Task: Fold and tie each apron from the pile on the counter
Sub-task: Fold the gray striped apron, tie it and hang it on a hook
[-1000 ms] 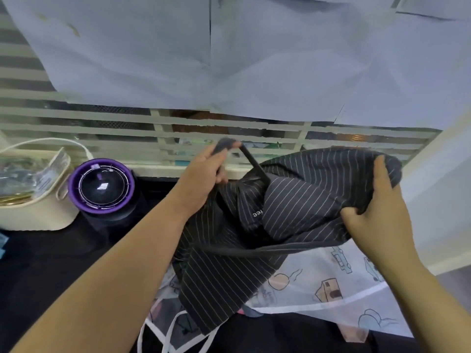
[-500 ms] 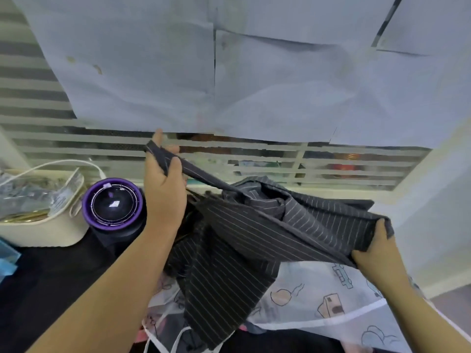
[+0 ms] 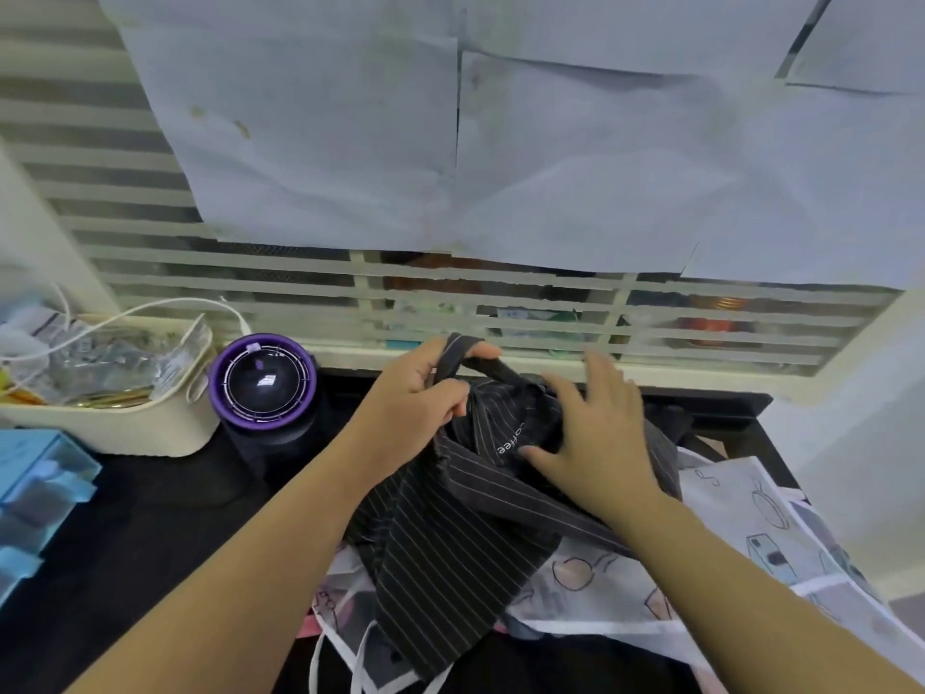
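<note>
1. A black counter (image 3: 150, 518) runs under a slatted window covered with pale paper sheets (image 3: 550, 167).
2. The black pinstriped apron (image 3: 450, 558) sits bunched on the counter beneath both my hands. Its lower part trails toward me over a white cartoon-print apron (image 3: 741, 523).
3. The fingers of my left hand (image 3: 415, 393) are curled round the apron's dark strap (image 3: 453, 355), which loops over my forefinger.
4. My right hand (image 3: 595, 443) is spread, its fingers straight and blurred. It lies on the bunched fabric just right of the strap and grips nothing.
5. Left of my left fingers stands a purple-rimmed round device (image 3: 263, 385). Farther left are a cream basket (image 3: 125, 428) and a blue drawer box (image 3: 35, 473).
</note>
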The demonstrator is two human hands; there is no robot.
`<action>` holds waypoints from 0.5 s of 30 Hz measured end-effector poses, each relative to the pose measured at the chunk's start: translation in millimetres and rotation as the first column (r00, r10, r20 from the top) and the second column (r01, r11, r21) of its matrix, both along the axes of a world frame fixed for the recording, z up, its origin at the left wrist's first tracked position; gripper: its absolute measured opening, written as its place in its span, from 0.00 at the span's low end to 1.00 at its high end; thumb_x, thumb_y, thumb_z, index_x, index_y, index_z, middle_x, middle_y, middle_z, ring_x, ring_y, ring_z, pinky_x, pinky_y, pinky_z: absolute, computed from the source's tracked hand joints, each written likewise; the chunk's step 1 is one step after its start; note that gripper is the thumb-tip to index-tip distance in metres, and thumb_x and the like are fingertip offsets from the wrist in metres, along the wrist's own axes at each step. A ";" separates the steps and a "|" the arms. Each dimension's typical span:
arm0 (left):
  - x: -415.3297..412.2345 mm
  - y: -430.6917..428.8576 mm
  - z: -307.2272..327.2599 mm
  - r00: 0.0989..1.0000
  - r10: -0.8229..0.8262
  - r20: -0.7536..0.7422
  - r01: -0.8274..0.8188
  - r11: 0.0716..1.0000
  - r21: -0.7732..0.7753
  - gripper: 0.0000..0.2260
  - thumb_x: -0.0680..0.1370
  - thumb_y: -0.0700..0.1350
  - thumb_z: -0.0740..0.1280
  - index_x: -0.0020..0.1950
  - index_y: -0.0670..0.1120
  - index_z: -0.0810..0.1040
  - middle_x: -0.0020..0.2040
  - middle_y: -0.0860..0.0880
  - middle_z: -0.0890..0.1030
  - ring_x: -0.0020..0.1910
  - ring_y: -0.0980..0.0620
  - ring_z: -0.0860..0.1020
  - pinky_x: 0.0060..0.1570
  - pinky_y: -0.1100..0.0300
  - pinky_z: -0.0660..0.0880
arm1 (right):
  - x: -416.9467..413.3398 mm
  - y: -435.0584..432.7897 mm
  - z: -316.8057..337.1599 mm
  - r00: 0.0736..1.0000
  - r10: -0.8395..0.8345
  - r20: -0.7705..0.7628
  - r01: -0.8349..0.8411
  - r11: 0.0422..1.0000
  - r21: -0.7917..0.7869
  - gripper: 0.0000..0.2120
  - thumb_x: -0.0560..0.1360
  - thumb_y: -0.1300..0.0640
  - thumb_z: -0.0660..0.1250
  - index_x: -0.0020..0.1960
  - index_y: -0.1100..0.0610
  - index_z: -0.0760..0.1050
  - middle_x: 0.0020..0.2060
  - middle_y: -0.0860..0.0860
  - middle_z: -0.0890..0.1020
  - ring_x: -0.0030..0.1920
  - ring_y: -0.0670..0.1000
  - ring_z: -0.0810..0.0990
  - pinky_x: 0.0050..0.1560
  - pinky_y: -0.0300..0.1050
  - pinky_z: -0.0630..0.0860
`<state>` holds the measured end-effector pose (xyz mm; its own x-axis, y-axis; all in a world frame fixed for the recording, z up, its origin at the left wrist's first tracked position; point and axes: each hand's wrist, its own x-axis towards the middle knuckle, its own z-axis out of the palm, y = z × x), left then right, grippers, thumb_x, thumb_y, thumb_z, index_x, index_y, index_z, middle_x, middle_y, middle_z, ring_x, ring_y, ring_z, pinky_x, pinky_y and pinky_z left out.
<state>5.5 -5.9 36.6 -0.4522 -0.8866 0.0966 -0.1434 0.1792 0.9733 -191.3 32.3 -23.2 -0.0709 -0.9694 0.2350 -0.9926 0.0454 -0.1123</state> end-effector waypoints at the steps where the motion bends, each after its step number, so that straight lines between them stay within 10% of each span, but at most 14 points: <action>1: -1.4 2.1 5.0 1.000 -0.013 0.002 0.013 1.000 -0.017 0.19 0.79 0.32 0.59 0.57 0.55 0.78 0.30 0.50 0.72 0.31 0.49 0.67 0.35 0.59 0.66 | 5.8 -6.1 -1.3 0.998 0.051 -0.042 -0.047 0.994 0.095 0.45 0.66 0.38 0.73 0.75 0.51 0.57 0.77 0.57 0.53 0.77 0.58 0.48 0.75 0.61 0.48; 4: 0.5 4.5 18.9 1.000 -0.010 -0.004 0.009 0.995 -0.098 0.21 0.79 0.33 0.59 0.59 0.59 0.76 0.29 0.52 0.71 0.31 0.49 0.67 0.34 0.62 0.67 | -1.8 -22.3 -10.2 0.995 0.064 -0.082 -0.029 0.925 0.379 0.42 0.70 0.42 0.70 0.76 0.52 0.54 0.69 0.53 0.70 0.72 0.57 0.63 0.72 0.56 0.58; 8: 16.1 -0.7 34.7 0.993 0.116 0.005 -0.113 0.978 -0.177 0.25 0.79 0.33 0.59 0.62 0.64 0.72 0.27 0.58 0.70 0.29 0.53 0.66 0.32 0.63 0.66 | -27.7 -31.7 13.6 0.983 -0.125 0.135 0.079 0.949 0.305 0.06 0.75 0.56 0.62 0.42 0.56 0.74 0.38 0.53 0.79 0.45 0.58 0.78 0.40 0.45 0.72; 12: 24.8 -5.7 50.8 0.988 0.148 0.044 -0.139 0.975 -0.173 0.34 0.79 0.32 0.59 0.66 0.72 0.59 0.42 0.67 0.76 0.29 0.62 0.72 0.32 0.68 0.73 | -43.4 -41.3 67.4 0.844 -0.162 0.512 0.125 0.987 0.105 0.17 0.79 0.55 0.57 0.32 0.58 0.64 0.30 0.55 0.74 0.34 0.55 0.70 0.34 0.46 0.62; 15: 22.1 -8.6 65.5 0.986 0.142 0.089 -0.119 0.967 -0.224 0.39 0.78 0.33 0.61 0.64 0.79 0.54 0.52 0.77 0.69 0.41 0.57 0.77 0.48 0.59 0.79 | -56.9 -48.6 97.7 0.866 -0.193 0.460 0.112 0.974 0.198 0.18 0.81 0.63 0.52 0.32 0.57 0.62 0.41 0.59 0.72 0.43 0.53 0.68 0.42 0.45 0.61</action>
<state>27.6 -14.6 102.1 -0.3513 -0.9016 0.2524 -0.2777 0.3578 0.8916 -248.2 -16.3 74.5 -0.2845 -0.9584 -0.0207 -0.8004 0.2494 -0.5451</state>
